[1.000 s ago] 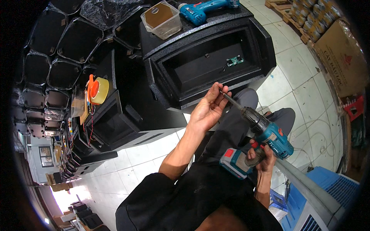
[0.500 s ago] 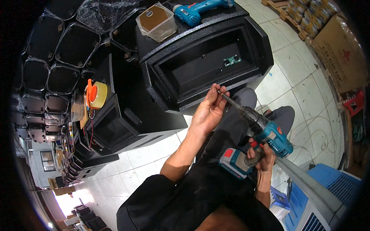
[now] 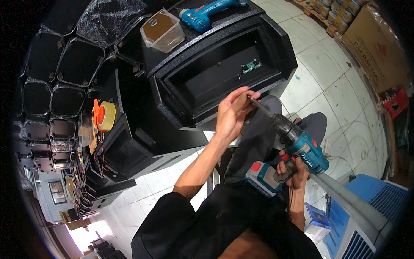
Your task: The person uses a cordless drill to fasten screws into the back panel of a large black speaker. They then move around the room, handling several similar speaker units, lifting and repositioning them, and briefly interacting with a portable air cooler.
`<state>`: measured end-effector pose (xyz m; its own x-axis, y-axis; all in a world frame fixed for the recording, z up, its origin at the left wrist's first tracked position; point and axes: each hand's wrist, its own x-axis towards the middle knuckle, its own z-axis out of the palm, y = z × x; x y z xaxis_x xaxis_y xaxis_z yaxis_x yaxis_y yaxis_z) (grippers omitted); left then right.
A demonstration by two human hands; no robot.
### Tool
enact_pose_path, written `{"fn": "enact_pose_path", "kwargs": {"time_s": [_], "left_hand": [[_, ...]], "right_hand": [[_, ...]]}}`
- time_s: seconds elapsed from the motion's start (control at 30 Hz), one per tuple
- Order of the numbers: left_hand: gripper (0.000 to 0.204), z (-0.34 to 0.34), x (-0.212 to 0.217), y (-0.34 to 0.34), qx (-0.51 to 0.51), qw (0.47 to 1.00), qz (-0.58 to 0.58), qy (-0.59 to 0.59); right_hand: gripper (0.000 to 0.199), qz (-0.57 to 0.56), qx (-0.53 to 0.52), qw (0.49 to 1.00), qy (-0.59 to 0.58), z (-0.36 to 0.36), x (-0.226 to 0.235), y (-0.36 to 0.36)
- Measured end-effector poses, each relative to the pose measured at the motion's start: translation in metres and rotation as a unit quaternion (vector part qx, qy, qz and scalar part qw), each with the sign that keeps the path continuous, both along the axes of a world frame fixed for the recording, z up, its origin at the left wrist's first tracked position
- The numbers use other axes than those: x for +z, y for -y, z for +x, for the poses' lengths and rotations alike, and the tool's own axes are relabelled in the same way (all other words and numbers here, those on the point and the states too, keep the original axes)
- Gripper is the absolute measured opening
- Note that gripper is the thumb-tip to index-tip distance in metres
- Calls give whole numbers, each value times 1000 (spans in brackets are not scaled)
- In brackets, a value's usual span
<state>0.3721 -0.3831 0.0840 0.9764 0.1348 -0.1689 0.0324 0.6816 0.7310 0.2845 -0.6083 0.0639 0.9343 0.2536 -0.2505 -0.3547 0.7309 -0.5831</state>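
Note:
My right hand (image 3: 296, 173) is wrapped round the handle of a teal and black cordless drill (image 3: 307, 151), held over my lap with its long bit (image 3: 261, 106) aimed up and left. At the bit's tip, the fingers of my left hand (image 3: 231, 115) are drawn together. Whatever small thing they pinch there is too small to make out. Just beyond my left hand is a black speaker-like cabinet (image 3: 183, 113) with a deep rectangular recess. A small green circuit board (image 3: 252, 66) with dark wires lies inside that recess.
On the cabinet's far edge sit a clear plastic tub (image 3: 171, 39) and a second blue drill (image 3: 196, 20). Tape rolls (image 3: 108, 116) and red wires rest on another black cabinet at left. A grey post (image 3: 345, 199) and a blue-grey unit (image 3: 374, 196) stand at right.
The view has shifted a little, so the cabinet sits farther left and up. My left hand's fingers have moved at the bit tip. The drill stays in my right hand.

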Motion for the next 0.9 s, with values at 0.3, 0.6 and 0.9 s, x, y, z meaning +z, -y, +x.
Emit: {"fn": "enact_pose_path", "kwargs": {"time_s": [0.3, 0.6, 0.9], "left_hand": [[49, 175, -85, -62, -95, 668, 737, -42], [44, 206, -96, -42, -189, 511, 828, -130], [44, 173, -91, -73, 27, 678, 711, -187]], "right_hand": [[47, -48, -52, 997, 3, 2, -9, 20], [52, -65, -85, 994, -19, 17, -13, 37], [50, -90, -91, 991, -27, 27, -16, 41]]}}
